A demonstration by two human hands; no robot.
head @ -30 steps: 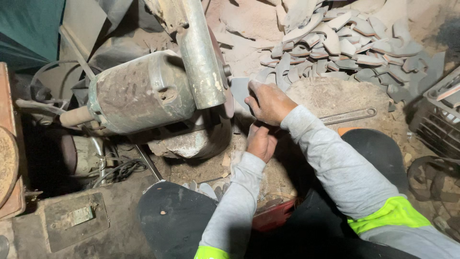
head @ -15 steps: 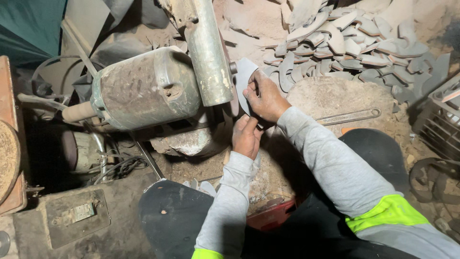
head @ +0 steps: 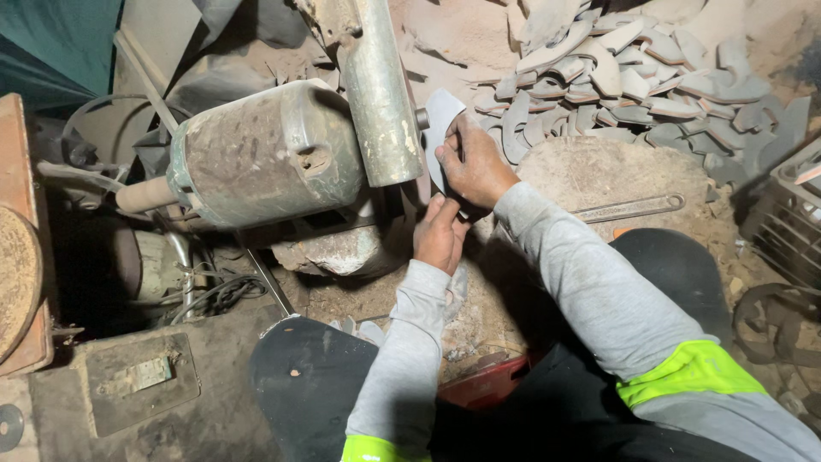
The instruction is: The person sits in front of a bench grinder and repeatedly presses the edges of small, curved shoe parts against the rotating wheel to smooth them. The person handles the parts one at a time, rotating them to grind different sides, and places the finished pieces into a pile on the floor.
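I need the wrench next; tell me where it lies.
In the head view the wrench lies flat on the dusty mound, right of the right hand and just below the pile of grey pieces.

Floor (head: 599, 171) around me is packed reddish dirt, coated in dust. Ahead to my right lies a heap of curved grey offcuts (head: 633, 81), spread loosely over the ground. A long wrench (head: 629, 208) lies flat on the dirt near that heap. At far right stands a dark wire crate (head: 782, 227). To my left, a rusty round disc (head: 17, 291) on a wooden board, and a tangle of cables (head: 214, 295) in shadow. Teal tarpaulin (head: 51, 43) hangs top left. Light is dim and warm.
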